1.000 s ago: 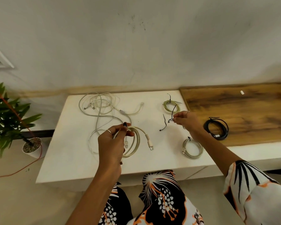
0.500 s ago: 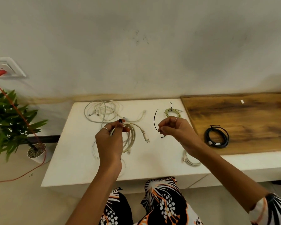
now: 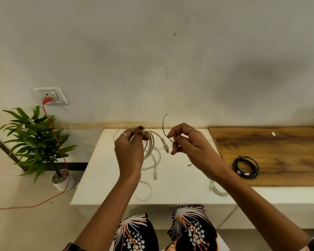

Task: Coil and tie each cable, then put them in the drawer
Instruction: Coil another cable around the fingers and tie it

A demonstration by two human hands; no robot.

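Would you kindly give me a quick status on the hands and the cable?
Left hand holds the coiled white cable. Right hand pinches a black tie, not yet wrapped. Nothing between them.

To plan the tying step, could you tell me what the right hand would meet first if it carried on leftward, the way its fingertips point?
Probably the white plug of the coiled white cable held by the left hand; the right hand pinches a black tie. Depth is unclear.

Bare white tabletop (image 3: 179,180) lies open near the front edge, between the loose white cable (image 3: 152,160) trailing at left and the coiled white cable (image 3: 218,189) at right. On the wooden top (image 3: 279,153), the coiled black cable (image 3: 246,167) blocks the near left corner; far right is open but for a small white piece (image 3: 273,134).
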